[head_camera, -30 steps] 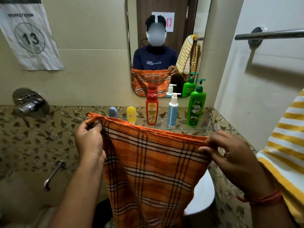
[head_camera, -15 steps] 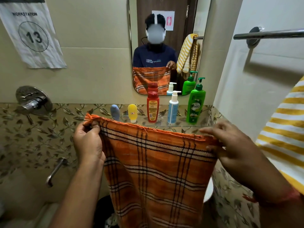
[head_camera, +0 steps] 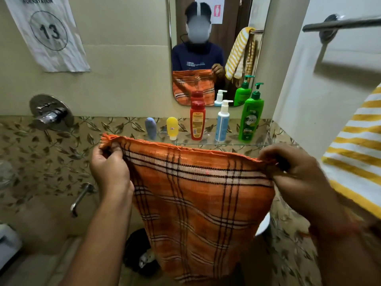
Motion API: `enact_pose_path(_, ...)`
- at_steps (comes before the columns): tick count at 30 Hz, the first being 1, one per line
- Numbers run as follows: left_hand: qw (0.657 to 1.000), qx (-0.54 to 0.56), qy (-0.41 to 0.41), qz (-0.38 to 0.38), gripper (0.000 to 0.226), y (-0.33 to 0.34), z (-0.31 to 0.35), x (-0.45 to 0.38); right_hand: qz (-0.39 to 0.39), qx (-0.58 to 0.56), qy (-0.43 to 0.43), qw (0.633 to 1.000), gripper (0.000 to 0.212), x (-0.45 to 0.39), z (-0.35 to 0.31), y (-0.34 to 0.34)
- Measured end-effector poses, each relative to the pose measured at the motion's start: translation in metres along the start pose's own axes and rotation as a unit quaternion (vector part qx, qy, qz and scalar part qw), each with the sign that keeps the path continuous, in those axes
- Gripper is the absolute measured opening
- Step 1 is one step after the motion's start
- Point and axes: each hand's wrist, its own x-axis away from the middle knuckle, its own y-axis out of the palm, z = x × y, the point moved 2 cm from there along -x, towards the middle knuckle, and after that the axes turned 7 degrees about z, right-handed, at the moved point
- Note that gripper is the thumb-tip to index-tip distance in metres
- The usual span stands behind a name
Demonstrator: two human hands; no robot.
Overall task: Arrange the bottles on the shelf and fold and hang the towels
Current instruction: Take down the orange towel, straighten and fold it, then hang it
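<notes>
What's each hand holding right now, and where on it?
Both hold the orange plaid towel by its top edge: left hand pinches the top left corner, right hand pinches the top right corner. The towel hangs down between them.

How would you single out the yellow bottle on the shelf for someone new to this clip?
Find the mirror; below it runs a glass shelf with five bottles. The yellow bottle is second from the left, between the blue-grey tube and the red bottle: short, rounded, standing on its white cap.

Towel bar [head_camera: 342, 24] upper right has bare wall below; yellow-striped towel [head_camera: 358, 153] crowds lower right of bar, orange checked towel [head_camera: 198, 195] blocks approach w/ bottles behind.
</notes>
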Motion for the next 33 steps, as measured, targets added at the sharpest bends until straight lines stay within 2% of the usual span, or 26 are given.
enact_pose_path(1, 1.0, -0.003, -0.002, -0.006, 0.022, -0.002, -0.001, 0.0, -0.009, 0.028, 0.004, 1.0, 0.046, 0.0, 0.004, 0.004)
enact_pose_path(5, 0.999, -0.005, -0.009, -0.032, 0.022, -0.002, -0.005, 0.006, 0.084, 0.012, 0.063, 0.994, 0.047, -0.002, 0.011, 0.003)
enact_pose_path(7, 0.999, -0.001, -0.009, -0.035, 0.022, -0.001, -0.006, 0.007, 0.077, 0.02, 0.071, 0.994, 0.047, 0.002, 0.014, 0.007)
enact_pose_path(12, 0.999, -0.011, -0.019, -0.047, 0.024, -0.002, -0.007, 0.011, 0.023, 0.163, 0.042, 0.985, 0.045, 0.001, 0.024, 0.01)
enact_pose_path(13, 0.999, -0.012, -0.015, -0.05, 0.024, -0.003, -0.006, 0.012, 0.033, 0.17, 0.034, 0.984, 0.045, 0.002, 0.021, 0.007)
enact_pose_path(16, 0.999, -0.01, 0.006, -0.053, 0.022, -0.001, -0.001, 0.01, 0.137, 0.109, 0.017, 0.985, 0.047, 0.003, 0.004, 0.002)
enact_pose_path(17, 0.999, -0.011, 0.012, -0.048, 0.021, -0.001, 0.002, 0.008, 0.132, 0.093, 0.024, 0.987, 0.047, 0.002, 0.002, 0.006)
enact_pose_path(19, 0.999, -0.018, 0.011, -0.043, 0.021, 0.002, 0.002, 0.004, 0.061, 0.098, 0.075, 0.991, 0.045, 0.001, 0.01, 0.017)
enact_pose_path(20, 0.999, -0.021, 0.007, -0.048, 0.021, 0.003, 0.0, 0.003, 0.06, 0.082, 0.11, 0.989, 0.045, 0.003, 0.018, 0.02)
enact_pose_path(22, 0.998, -0.025, -0.003, -0.056, 0.022, 0.005, -0.006, 0.005, 0.125, 0.034, 0.155, 0.979, 0.042, 0.002, 0.028, 0.016)
enact_pose_path(23, 0.998, -0.022, -0.004, -0.056, 0.023, 0.005, -0.008, 0.007, 0.149, 0.021, 0.157, 0.976, 0.039, 0.002, 0.028, 0.014)
enact_pose_path(28, 0.998, -0.018, -0.004, -0.055, 0.021, 0.005, -0.008, 0.009, 0.164, -0.003, 0.159, 0.973, 0.028, 0.001, 0.029, 0.016)
enact_pose_path(31, 0.999, -0.011, 0.009, -0.034, 0.021, 0.003, -0.007, 0.01, 0.125, -0.049, 0.154, 0.979, 0.024, 0.0, 0.025, 0.011)
enact_pose_path(33, 0.999, -0.005, 0.025, -0.033, 0.022, 0.003, -0.003, 0.013, 0.208, -0.059, 0.074, 0.974, 0.025, 0.002, 0.01, 0.007)
